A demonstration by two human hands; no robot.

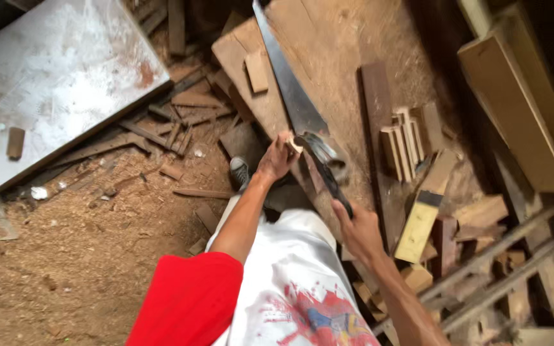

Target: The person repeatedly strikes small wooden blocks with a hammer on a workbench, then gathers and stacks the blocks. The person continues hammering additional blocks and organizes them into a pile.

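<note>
My left hand (276, 159) is closed on a small pale wood block (288, 141) at the edge of a wooden workbench (341, 45). My right hand (358, 225) grips the lower end of a dark, narrow bar-like tool (323, 172) that slants up towards the block. A hand saw lies on the bench, its long grey blade (286, 77) running away from me and its handle (333, 159) right beside both hands. The tip of the dark tool is close to the block and the saw handle; I cannot tell if they touch.
A pale metal sheet (52, 77) lies at the upper left. Sawdust and wood scraps (161, 128) cover the floor. Short wood blocks (405, 141), a yellow block (418, 224) and planks (520, 109) crowd the right. My shoe (239, 170) stands below the bench edge.
</note>
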